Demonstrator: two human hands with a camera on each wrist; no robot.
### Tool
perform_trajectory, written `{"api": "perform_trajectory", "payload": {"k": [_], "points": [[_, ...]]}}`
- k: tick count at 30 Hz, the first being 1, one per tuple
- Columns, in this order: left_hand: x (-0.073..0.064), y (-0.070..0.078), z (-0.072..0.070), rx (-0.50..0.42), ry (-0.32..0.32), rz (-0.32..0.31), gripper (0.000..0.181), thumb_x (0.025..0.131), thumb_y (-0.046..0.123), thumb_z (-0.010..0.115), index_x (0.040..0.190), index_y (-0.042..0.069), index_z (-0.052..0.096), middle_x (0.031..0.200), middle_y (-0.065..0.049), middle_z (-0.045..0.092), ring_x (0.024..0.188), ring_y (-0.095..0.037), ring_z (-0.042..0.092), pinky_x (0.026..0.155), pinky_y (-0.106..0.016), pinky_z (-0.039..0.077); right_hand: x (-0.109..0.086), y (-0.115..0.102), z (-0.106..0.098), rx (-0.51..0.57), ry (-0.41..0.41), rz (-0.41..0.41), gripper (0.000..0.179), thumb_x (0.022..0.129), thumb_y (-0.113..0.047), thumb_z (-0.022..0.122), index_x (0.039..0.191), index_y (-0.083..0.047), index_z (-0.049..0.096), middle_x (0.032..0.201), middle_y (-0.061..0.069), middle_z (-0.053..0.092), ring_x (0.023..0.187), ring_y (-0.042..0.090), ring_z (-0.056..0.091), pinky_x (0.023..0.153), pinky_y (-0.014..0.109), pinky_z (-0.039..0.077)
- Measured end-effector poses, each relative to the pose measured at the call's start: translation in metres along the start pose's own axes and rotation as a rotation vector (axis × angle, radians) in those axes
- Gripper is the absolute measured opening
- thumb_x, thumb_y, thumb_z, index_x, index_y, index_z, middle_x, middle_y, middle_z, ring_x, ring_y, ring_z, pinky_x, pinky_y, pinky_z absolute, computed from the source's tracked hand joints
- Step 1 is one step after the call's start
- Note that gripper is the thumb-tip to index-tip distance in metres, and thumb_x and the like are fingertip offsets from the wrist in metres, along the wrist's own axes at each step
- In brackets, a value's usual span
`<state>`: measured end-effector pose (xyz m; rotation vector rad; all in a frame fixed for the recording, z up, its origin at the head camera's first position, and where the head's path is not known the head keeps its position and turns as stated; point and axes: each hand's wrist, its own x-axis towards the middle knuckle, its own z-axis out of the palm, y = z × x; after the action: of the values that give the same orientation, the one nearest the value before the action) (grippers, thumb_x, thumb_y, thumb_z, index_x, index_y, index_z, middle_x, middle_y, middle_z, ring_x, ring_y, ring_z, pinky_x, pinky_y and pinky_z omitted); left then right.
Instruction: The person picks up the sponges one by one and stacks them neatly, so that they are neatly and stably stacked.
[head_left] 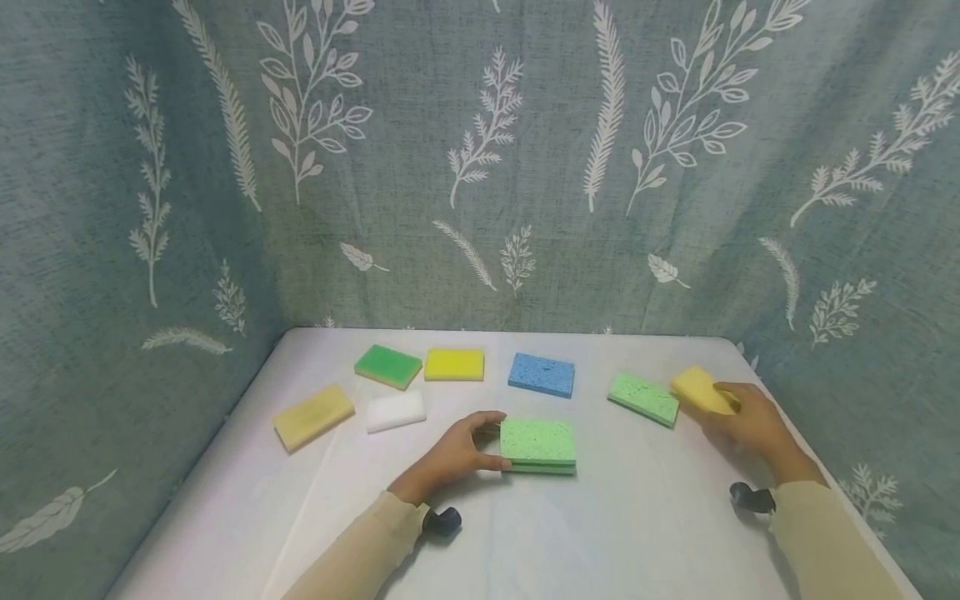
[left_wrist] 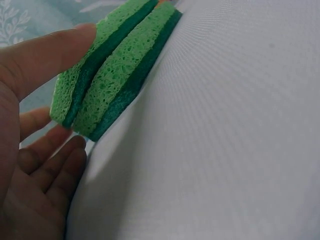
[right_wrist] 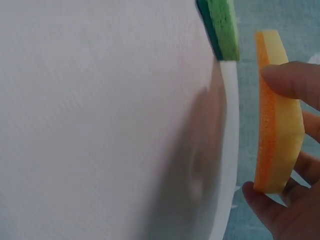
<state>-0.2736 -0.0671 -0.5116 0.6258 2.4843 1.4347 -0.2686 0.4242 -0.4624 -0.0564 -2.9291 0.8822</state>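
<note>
Two light green sponges (head_left: 537, 443) with dark green scouring layers lie stacked at the middle of the table. My left hand (head_left: 467, 448) grips the stack's left end, thumb at the near corner and a finger at the far one. In the left wrist view the thumb lies against the upper sponge (left_wrist: 77, 82); the far fingertips are partly hidden. On the right, my right hand (head_left: 752, 421) holds a yellow sponge (head_left: 702, 389) with an orange layer (right_wrist: 266, 125) by its edges, raised off the table. A single green sponge (head_left: 643, 399) lies just left of it.
A blue sponge (head_left: 542, 375), a bright yellow one (head_left: 453, 365) and a green-topped one (head_left: 387, 367) lie along the back. At left are a white sponge (head_left: 396, 412) and a dull yellow one (head_left: 313, 417). A leaf-patterned curtain (head_left: 420, 167) surrounds the white table (head_left: 600, 533).
</note>
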Motion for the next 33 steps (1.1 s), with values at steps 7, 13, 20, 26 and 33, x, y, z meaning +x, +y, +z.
{"api": "perform_trajectory", "payload": {"k": [7,13,20,26,33], "points": [[0.000,-0.002,0.000,0.010,0.001,0.000,0.082,0.067,0.044,0.088,0.138,0.020,0.053,0.132,0.005,0.055,0.124,-0.019,0.050,0.107,-0.042,0.036,-0.007,-0.020,0.006,-0.004,-0.060,0.012,0.082,0.085,-0.045,0.071,0.142,0.004,0.039,0.143,0.031,0.033,0.126,0.054,0.032,0.097,0.069,0.030],[-0.001,0.000,0.000,0.008,0.005,-0.001,0.081,0.068,0.041,0.088,0.138,0.020,0.053,0.131,0.004,0.056,0.124,-0.020,0.050,0.107,-0.042,0.036,-0.008,-0.033,0.013,0.002,-0.069,-0.084,0.073,0.080,-0.035,0.079,0.136,0.001,0.049,0.141,0.027,0.040,0.128,0.052,0.033,0.099,0.069,0.027],[0.001,-0.001,0.000,0.004,0.001,0.006,0.081,0.068,0.040,0.088,0.138,0.019,0.053,0.130,0.004,0.057,0.123,-0.020,0.051,0.105,-0.041,0.037,-0.005,-0.042,0.024,0.030,-0.035,-0.271,0.059,0.074,-0.017,0.083,0.125,0.001,0.059,0.131,0.025,0.051,0.124,0.049,0.040,0.101,0.067,0.028],[0.001,-0.001,0.001,0.001,0.002,-0.001,0.081,0.068,0.040,0.088,0.138,0.019,0.053,0.130,0.004,0.057,0.123,-0.020,0.050,0.105,-0.042,0.037,-0.001,-0.049,0.030,0.003,-0.023,-0.326,0.058,0.074,-0.016,0.084,0.123,0.001,0.060,0.130,0.024,0.052,0.122,0.048,0.043,0.101,0.066,0.029],[0.001,-0.002,0.001,0.009,0.002,-0.005,0.081,0.068,0.042,0.088,0.138,0.021,0.053,0.130,0.004,0.056,0.124,-0.021,0.049,0.106,-0.043,0.036,0.003,-0.058,0.037,0.025,-0.041,-0.337,0.056,0.074,-0.013,0.083,0.123,0.002,0.060,0.130,0.024,0.052,0.122,0.048,0.043,0.101,0.066,0.029]]}}
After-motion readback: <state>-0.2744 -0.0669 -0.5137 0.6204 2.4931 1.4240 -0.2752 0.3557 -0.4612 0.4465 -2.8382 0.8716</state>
